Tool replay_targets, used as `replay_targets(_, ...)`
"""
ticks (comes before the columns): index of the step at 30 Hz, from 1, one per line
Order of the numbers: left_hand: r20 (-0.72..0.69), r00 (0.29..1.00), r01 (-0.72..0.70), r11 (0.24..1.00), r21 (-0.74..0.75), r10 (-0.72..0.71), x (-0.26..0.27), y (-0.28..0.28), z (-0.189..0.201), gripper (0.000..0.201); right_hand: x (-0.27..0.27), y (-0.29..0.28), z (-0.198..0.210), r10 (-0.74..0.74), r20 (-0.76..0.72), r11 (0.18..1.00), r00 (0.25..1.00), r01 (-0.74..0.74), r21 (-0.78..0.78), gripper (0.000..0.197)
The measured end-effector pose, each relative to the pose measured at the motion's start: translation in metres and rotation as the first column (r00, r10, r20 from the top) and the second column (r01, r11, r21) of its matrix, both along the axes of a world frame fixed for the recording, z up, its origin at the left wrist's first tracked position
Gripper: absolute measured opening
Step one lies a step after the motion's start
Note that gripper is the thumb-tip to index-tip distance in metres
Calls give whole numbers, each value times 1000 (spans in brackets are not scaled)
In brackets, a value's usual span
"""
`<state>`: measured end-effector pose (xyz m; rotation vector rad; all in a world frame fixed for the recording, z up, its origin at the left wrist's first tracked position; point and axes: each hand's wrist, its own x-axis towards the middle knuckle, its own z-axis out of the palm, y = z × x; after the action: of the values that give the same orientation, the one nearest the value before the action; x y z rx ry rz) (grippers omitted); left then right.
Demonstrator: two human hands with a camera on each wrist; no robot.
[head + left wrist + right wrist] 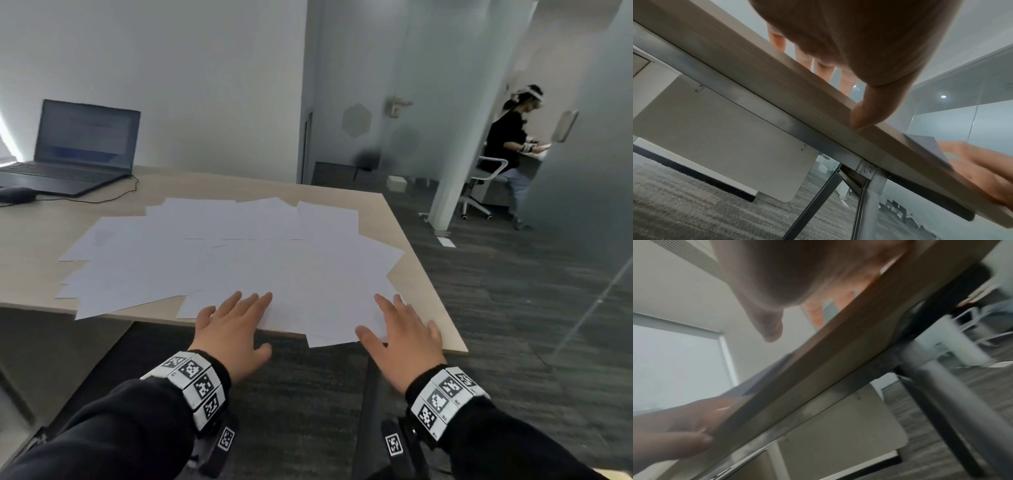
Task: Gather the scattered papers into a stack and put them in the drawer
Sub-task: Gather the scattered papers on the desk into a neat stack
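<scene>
Several white paper sheets (219, 253) lie fanned out and overlapping on the light wooden desk (424, 298); some overhang its near edge. My left hand (236, 318) lies at the near edge with straight fingers flat on the front sheets. My right hand (400, 329) lies the same way further right, fingers spread on the sheets near the desk's corner. In the left wrist view my left thumb (865, 112) touches the desk's edge, and an overhanging sheet (929, 149) shows beside my right hand (982, 170). The blurred right wrist view shows my right thumb (770, 327) above the edge. No drawer is recognisable.
An open laptop (82, 147) with a cable and a dark mouse (17, 195) sit at the desk's back left. Metal legs (867, 203) and a white panel (725, 138) are under the desk. Beyond a glass partition a person (510, 137) sits on a chair. Grey carpet covers the floor.
</scene>
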<state>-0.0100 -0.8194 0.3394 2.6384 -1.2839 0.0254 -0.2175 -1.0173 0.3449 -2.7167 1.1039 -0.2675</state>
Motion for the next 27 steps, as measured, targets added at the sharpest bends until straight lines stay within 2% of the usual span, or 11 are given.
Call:
replay_targets(3,35,997,65,998,-11,-64,-7,-11,-3,84,0,4,-1,33,-54,999,998,-34,-17,76)
replay_targets(5,41,994,104,994,-22,-103,-14,-20,-5,87,3,12,2,88,-38,996,995,-89,-23,75)
replay_targets(9,64,989,132,991,-20,-131,-26,-29,-6,92,3,16,8,192,105,979,976,-198,50,75)
replay_targets(12,96,987,134,991,-25,-131,-28,-31,-1,77,-8,8,4,222,270,952,937,-268,150,72)
replay_targets(14,104,984,153,987,-50,-147,-27,-31,2,59,-18,2,1,178,408,940,895,-278,200,63)
replay_targets(16,98,980,183,979,-87,-175,-24,-32,2,44,-28,-2,-1,92,532,950,842,-235,207,46)
replay_targets(18,74,982,184,969,-163,-174,-22,-30,2,39,-37,-3,0,7,617,968,787,-159,193,28)
replay_targets(20,16,983,177,937,-302,-181,-16,-24,0,40,-42,-2,4,-108,645,948,757,-116,295,39)
replay_targets(22,-67,978,154,900,-407,-197,-12,-21,4,25,-43,-2,11,-245,553,843,797,-106,527,53)
replay_targets(24,-122,968,139,872,-470,-220,-9,-21,9,21,-39,-2,15,-309,431,687,848,-115,718,61)
replay_targets(27,-130,956,170,858,-485,-263,-5,-23,16,21,-26,-3,20,-398,392,485,829,-172,857,72)
